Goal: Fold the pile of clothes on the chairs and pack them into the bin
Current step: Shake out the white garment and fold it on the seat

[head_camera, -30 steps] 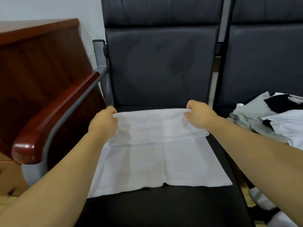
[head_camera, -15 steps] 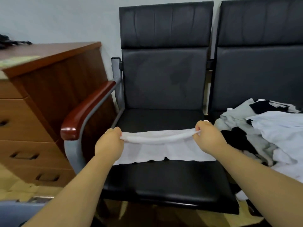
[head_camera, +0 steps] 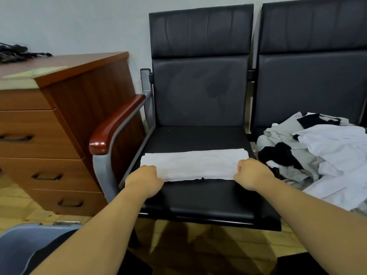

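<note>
Down at the lower left, a grey-blue bin point(head_camera: 19, 245) shows on the floor. Further in, the left hand point(head_camera: 144, 180) and right hand point(head_camera: 253, 173) each curl their fingers round a near corner of the folded white garment point(head_camera: 194, 165), which lies flat across the black chair seat point(head_camera: 198, 199). Beyond, the unfolded clothes pile point(head_camera: 327, 151) covers the neighbouring seat on the right, and a wooden dresser point(head_camera: 59, 126) stands on the left.

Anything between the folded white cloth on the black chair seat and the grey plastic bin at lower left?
Only the red-brown wooden armrest, left of the black chair seat. Lifted over the front edge, the folded white cloth has no visible obstacle to the grey plastic bin.
</note>
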`<state>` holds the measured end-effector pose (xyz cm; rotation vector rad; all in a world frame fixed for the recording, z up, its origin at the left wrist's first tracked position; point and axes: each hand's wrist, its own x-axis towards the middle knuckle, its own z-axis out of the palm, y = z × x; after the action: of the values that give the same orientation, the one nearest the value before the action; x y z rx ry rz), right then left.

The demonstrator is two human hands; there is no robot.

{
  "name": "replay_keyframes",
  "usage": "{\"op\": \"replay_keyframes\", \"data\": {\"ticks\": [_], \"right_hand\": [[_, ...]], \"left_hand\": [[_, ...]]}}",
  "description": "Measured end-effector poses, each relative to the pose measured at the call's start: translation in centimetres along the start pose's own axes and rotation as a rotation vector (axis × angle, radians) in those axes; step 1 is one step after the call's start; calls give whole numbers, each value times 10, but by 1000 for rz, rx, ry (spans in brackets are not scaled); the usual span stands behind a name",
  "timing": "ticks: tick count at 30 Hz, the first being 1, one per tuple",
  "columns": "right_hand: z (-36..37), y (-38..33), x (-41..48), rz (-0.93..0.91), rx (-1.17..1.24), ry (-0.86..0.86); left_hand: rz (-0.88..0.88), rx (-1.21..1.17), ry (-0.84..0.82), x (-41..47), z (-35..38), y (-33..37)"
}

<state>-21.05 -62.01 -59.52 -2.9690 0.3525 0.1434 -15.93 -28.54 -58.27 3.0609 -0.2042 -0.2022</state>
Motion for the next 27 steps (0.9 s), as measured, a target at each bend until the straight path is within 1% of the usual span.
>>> {"op": "replay_keyframes", "data": {"ticks": [5, 8, 10, 12, 14, 17, 19, 22, 24, 27], "right_hand": [[-5, -11, 4, -11, 28, 23], [-1, -17, 14, -61, 73, 31], [0, -20, 24, -128, 75, 19], [1, -22, 38, -197, 83, -4], [2, -22, 50, -243, 104, -36], [3, -18, 64, -255, 47, -127], [0, -15, 68, -242, -13, -144], [-7, -13, 67, -223, 2, -148], [-11, -16, 61, -216, 9, -193], [-14, -23, 44, -230, 66, -268]], "left_hand": [[-16, -48, 54, 1, -3, 21], [23, -198, 73, 5, -1, 45], [69, -268, 67, 7, 6, 63], [140, -262, 46, 12, 15, 79], [193, -202, 28, 15, 22, 93], [187, -60, -15, 22, 29, 107], [167, -16, -35, 31, 30, 111], [165, -57, -89, 49, 27, 108], [160, -125, -143, 64, 25, 104], [147, -151, -191, 79, 23, 101]]}}
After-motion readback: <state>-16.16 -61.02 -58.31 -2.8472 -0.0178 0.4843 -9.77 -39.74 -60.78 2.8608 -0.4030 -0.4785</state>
